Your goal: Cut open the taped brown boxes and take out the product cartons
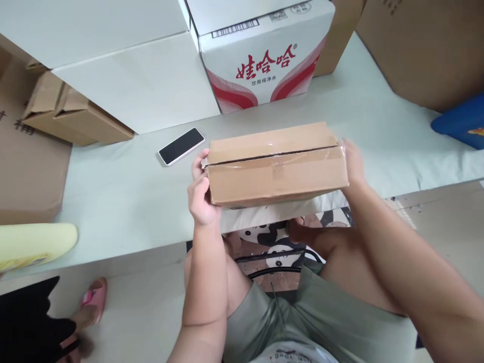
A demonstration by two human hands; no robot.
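Observation:
Between my two hands is a brown cardboard box (278, 174), lifted or tipped at the front edge of the cloth-covered table (143, 201). A dark seam runs along its top between two flaps, and clear tape shows at both ends. My left hand (204, 194) grips the box's left end, fingers curled around the corner. At the opposite end my right hand (352, 161) presses against the side; its fingers are partly hidden and blurred. A phone with a dark screen (181, 146) lies on the cloth just beyond my left hand.
Behind stand a white-and-red water carton (264, 60), large white boxes (139, 80) and small brown boxes (75, 111). Big cartons flank the table. A yellow rounded object (38, 244) lies at left, a blue one (461, 121) at right. Another person's foot in a pink sandal (96, 300) shows lower left.

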